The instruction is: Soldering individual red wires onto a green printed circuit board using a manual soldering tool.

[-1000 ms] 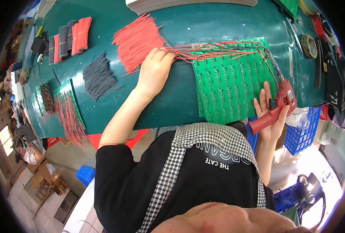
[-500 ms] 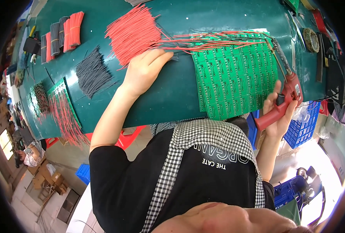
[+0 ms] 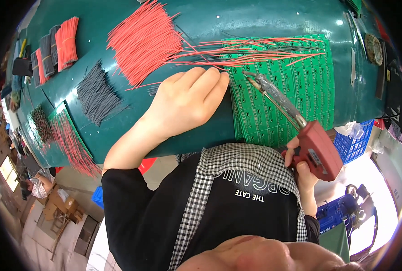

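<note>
R hand (image 3: 306,179) grips the red soldering gun (image 3: 319,151), tip over the green circuit boards' (image 3: 278,104) far L corner. L hand (image 3: 183,101) is just beside, fingertips pinched; can't tell if on a wire. Loose wires (image 3: 264,58) lie across the boards, prob. for quick reach. Gun has small label (image 3: 316,158); black shirt (image 3: 151,212), white lettering (image 3: 250,198).
</note>
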The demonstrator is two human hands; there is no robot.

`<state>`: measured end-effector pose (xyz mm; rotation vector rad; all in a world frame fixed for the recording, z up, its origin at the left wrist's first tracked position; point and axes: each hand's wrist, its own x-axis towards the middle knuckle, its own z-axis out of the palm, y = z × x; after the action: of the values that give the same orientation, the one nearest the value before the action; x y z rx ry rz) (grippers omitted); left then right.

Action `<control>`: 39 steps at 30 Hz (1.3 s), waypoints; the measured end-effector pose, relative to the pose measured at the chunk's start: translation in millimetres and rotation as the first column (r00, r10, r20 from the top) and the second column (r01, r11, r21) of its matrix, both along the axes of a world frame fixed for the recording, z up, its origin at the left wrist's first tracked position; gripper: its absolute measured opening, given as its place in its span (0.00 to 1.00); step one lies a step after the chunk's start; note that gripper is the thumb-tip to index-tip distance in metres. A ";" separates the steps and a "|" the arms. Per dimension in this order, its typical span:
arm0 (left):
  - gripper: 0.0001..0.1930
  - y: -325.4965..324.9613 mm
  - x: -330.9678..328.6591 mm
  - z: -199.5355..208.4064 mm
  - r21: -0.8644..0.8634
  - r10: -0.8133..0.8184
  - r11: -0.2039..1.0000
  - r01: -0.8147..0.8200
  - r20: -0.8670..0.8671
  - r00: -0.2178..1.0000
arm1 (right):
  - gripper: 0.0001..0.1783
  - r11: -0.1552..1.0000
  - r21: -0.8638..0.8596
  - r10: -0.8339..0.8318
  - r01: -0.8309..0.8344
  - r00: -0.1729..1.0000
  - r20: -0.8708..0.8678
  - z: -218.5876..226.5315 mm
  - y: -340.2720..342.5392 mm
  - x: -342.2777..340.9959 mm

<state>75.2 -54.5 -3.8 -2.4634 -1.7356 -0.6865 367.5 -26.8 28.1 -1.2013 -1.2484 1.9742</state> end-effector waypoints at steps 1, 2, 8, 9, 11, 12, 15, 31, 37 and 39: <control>0.16 -0.7 1.2 0.6 -0.060 0.003 0.998 -0.002 0.023 1.000 | 0.38 0.999 0.044 0.028 -0.032 0.997 0.070 1.4 0.3 -2.3; 0.16 -0.9 1.9 1.3 -0.065 0.003 0.998 -0.001 0.028 1.000 | 0.38 0.999 0.039 0.028 -0.031 0.997 0.075 2.5 0.8 -3.5; 0.16 0.9 1.4 -0.2 -0.068 0.006 0.998 -0.005 0.017 1.000 | 0.37 0.991 0.104 0.073 -0.083 0.993 0.096 3.3 4.4 -10.2; 0.16 1.4 1.2 -0.1 -0.065 0.008 0.998 -0.007 0.018 1.000 | 0.37 0.992 0.093 0.082 -0.090 0.993 0.087 2.4 5.0 -10.3; 0.16 1.5 1.3 0.2 -0.062 0.011 0.998 -0.010 0.019 1.000 | 0.38 0.992 0.082 0.092 -0.098 0.993 0.077 0.6 4.8 -8.5; 0.16 1.0 1.7 0.7 -0.072 0.012 0.997 -0.011 0.008 1.000 | 0.40 0.998 -0.006 0.069 -0.068 0.997 0.033 -0.6 3.9 -5.8; 0.16 0.5 2.9 1.4 -0.082 0.010 0.997 -0.011 -0.009 1.000 | 0.46 0.994 -0.092 0.053 -0.055 0.998 -0.018 -1.6 4.4 -3.4; 0.17 0.4 6.4 1.7 -0.076 0.012 0.997 -0.018 -0.066 0.998 | 0.42 0.994 -0.107 -0.012 0.008 0.999 -0.035 1.0 -0.2 5.6; 0.16 -1.2 5.4 1.3 -0.035 0.019 0.999 -0.022 -0.092 0.996 | 0.37 0.997 -0.034 0.067 -0.064 0.992 0.107 2.8 4.0 -2.1; 0.16 -1.2 5.6 1.7 -0.032 0.016 0.999 -0.019 -0.098 0.995 | 0.34 0.990 0.066 0.102 -0.123 0.961 0.257 -5.0 2.2 5.1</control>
<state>80.8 -55.7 -2.1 -2.4546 -1.7451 -0.5311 372.6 -24.5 23.1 -1.4026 -1.5397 1.8707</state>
